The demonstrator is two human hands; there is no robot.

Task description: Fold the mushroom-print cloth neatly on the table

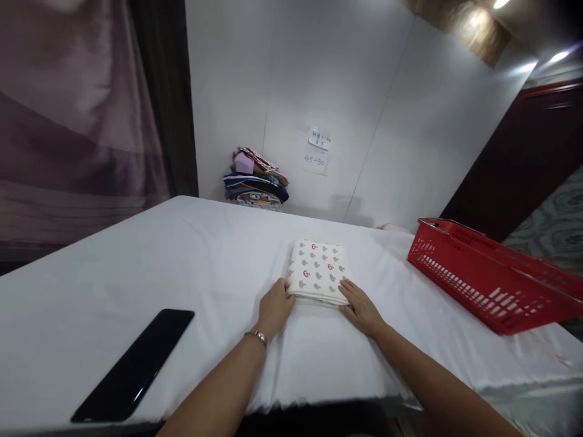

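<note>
A folded white cloth (pixel 319 270) printed with small grey and red shapes lies on the white table (pixel 182 261), in the middle. My left hand (pixel 274 306), with a watch at the wrist, rests at the cloth's near left corner, fingers curled against its edge. My right hand (pixel 359 305) lies at the near right corner, fingers stretched flat and touching the cloth's edge. Neither hand has lifted the cloth.
A red plastic basket (pixel 492 279) stands at the right of the table. A black phone (pixel 134 367) lies near the front left edge. A stack of folded coloured cloths (pixel 255 180) sits at the back against the white wall, under two paper notes (pixel 317 149).
</note>
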